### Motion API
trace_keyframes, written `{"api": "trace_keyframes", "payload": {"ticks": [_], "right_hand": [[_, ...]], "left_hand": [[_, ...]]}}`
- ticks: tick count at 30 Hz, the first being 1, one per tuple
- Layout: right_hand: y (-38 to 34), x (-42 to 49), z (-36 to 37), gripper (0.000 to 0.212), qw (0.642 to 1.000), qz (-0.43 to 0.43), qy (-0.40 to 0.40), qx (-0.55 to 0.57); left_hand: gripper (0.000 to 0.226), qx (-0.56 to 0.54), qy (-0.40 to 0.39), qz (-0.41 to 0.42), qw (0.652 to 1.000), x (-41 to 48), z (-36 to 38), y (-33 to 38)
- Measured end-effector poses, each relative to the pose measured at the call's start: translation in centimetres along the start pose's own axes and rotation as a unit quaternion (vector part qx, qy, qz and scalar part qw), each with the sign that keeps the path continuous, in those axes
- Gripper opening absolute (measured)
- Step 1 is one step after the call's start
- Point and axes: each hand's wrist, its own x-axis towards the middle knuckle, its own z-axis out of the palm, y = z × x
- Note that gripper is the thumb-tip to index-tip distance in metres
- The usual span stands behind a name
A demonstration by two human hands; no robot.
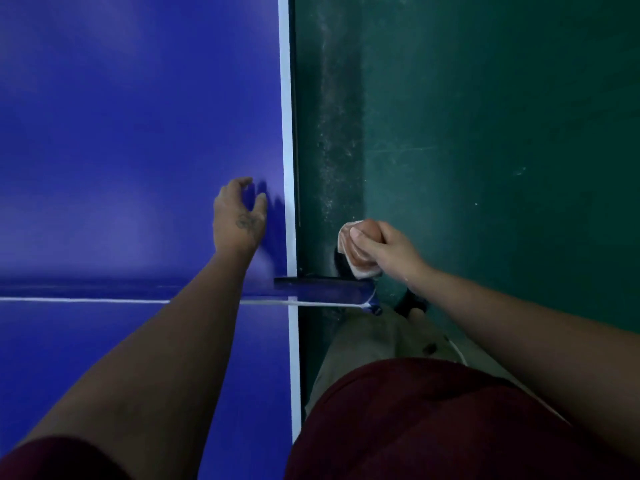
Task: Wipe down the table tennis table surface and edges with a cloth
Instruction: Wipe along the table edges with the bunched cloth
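Nearest, a dark blue net with a white top band is seen crossing the blue table tennis table, its clamp bracket jutting past the side. Just beyond the bracket, off the table and over the green floor, a bunched pinkish-white cloth is gripped in the right hand, fingers curled round it. The left hand, holding nothing, is propped on the blue surface by arched fingertips, near the white edge stripe. The hands are held apart. The edge-wiping step is judged to be in hand: next, the cloth must be brought left against the table's side and drawn along it
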Motion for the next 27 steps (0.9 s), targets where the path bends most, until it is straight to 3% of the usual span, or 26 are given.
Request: {"api": "trace_keyframes", "payload": {"ticks": [6,10,13,19,27], "right_hand": [[0.5,3.4,4.1,0.023,0.999,0.027,-0.029,0.001],[0.6,5.4,7.0,0.052,0.999,0.041,-0.029,0.019],[1.2,6.1,9.3,0.040,0.997,0.061,-0.039,0.017],[0.8,6.6,12.1,0.061,0.989,0.092,-0.101,-0.060],[-1.4,7.8,13.8,0.073,0.991,0.072,-0.096,-0.061]], "left_hand": [[0.060,0.113,0.024,0.078,0.990,3.5,2.1,-2.8],[0.060,0.172,0.079,0.116,0.975,3.8,3.6,-4.6],[0.061,0.196,0.111,0.116,0.967,4.2,4.5,-5.3],[0.059,0.197,0.132,0.135,0.962,4.4,4.8,-5.8],[0.054,0.181,0.134,0.136,0.965,4.5,4.8,-6.0]]}}
